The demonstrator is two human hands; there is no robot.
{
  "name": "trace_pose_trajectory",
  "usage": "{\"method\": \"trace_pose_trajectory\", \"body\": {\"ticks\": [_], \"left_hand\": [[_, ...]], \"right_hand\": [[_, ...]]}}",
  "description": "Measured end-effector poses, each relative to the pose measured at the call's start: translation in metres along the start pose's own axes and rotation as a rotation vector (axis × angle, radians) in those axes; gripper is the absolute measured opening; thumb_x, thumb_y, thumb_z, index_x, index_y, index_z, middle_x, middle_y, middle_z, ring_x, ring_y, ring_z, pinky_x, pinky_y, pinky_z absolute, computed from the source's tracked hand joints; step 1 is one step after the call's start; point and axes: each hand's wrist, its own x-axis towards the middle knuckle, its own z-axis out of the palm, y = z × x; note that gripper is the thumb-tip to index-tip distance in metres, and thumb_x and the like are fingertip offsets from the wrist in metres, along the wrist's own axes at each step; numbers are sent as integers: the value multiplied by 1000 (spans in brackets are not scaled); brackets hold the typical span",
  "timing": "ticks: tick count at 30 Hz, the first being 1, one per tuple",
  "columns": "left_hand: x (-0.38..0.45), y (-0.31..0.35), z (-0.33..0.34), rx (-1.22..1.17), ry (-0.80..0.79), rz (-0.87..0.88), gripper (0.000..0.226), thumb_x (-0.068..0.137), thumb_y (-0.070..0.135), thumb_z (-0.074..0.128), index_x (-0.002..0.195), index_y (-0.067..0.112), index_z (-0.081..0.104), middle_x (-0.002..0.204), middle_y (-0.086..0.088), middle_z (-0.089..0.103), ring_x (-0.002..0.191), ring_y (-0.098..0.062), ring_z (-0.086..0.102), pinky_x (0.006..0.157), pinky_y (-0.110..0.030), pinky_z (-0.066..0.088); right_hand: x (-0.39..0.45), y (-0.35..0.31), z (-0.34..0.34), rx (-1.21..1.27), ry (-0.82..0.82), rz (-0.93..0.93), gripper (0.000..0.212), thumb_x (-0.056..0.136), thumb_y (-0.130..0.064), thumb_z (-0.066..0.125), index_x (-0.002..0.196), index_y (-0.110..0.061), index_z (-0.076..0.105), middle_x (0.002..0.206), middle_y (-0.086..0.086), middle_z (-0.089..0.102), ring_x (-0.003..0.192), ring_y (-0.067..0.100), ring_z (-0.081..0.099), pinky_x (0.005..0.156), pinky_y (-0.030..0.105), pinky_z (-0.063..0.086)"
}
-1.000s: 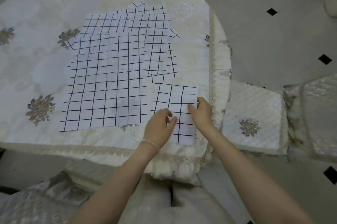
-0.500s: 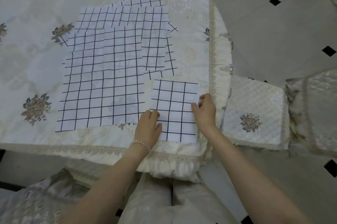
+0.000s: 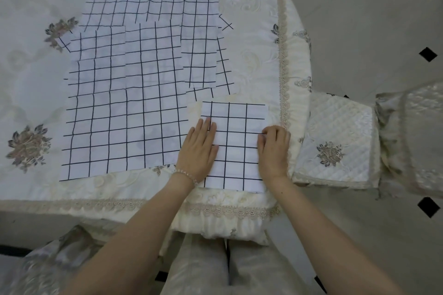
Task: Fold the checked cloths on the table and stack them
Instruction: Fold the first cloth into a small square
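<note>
A folded white cloth with a black check (image 3: 236, 146) lies at the table's near right corner. My left hand (image 3: 199, 150) rests flat on its left edge, fingers together and pointing away from me. My right hand (image 3: 273, 149) sits on its right edge with the fingers curled onto the fabric. Several unfolded checked cloths (image 3: 124, 102) lie spread and overlapping across the middle of the table, the largest on top at the front. A narrower checked piece (image 3: 200, 40) lies over their right side.
The table (image 3: 28, 93) wears a cream cloth with flower motifs and a lace border. A quilted cream seat cushion (image 3: 335, 141) stands just right of the table, with another cushioned seat (image 3: 422, 136) further right. Tiled floor with black diamonds lies beyond.
My left hand has flattened out along the folded cloth's left edge and slid up it. My right hand stayed at the right edge. The folded cloth now lies flat and squared.
</note>
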Motion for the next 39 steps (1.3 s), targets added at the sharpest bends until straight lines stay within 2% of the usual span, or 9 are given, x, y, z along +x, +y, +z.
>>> {"method": "trace_pose_trajectory", "body": {"ticks": [3,5,7,10,14,19,24,29,39], "left_hand": [[-3,0,7,-21,5,-1,59,99,36,18,150,8,15,157,-11,13,146,-25,8,119,-39,8],[-3,-1,8,-17,8,-3,59,98,36,19,150,8,13,157,-11,11,146,-24,6,118,-40,7],[-2,-1,9,-14,2,-14,60,98,36,19,150,8,14,157,-11,11,146,-24,6,118,-40,8],[-2,-1,11,-10,-20,-26,65,94,40,16,151,9,9,158,-9,6,147,-21,0,118,-41,8],[-1,-1,11,17,-8,-23,65,94,39,16,151,8,6,158,-9,3,147,-22,0,118,-38,4],[-2,-3,10,-12,4,-1,61,98,36,21,150,7,11,158,-11,10,146,-23,5,118,-40,7],[10,11,-10,36,63,-24,59,95,33,25,142,-2,34,147,-18,37,136,-30,37,116,-39,17],[44,37,-6,-57,-31,401,59,98,37,20,148,6,23,156,-10,21,145,-20,16,118,-36,10],[76,-21,-9,-18,16,173,59,98,33,18,150,6,15,158,-8,12,146,-17,7,119,-31,4]], "right_hand": [[1,-1,-3,13,6,28,8,88,-8,52,94,-3,56,100,16,54,93,24,42,78,44,47],[-1,-10,-4,-58,-14,44,23,91,-17,43,104,-3,56,113,16,55,106,28,44,90,49,45],[-4,-35,-1,-122,-109,-68,42,94,-24,35,128,-4,51,136,15,50,130,29,37,110,47,28],[-15,-82,20,-96,-360,-243,58,98,-36,25,150,-10,25,156,8,27,147,22,16,119,41,7],[-18,-78,33,-92,-452,-217,60,100,-39,20,153,-13,15,160,6,16,148,17,8,120,37,5],[-16,-33,9,-183,-372,-91,61,99,-36,19,152,-7,14,161,5,11,148,16,4,121,33,3],[-16,-29,4,-196,-350,-29,61,98,-34,24,152,-6,17,160,5,13,148,16,8,120,37,9],[-16,-29,5,-246,-367,-45,61,97,-32,19,152,-7,13,160,6,12,148,17,6,119,36,7],[-14,-32,2,-238,-354,-48,58,99,-29,21,153,-7,14,161,5,11,148,18,5,120,40,12]]}}
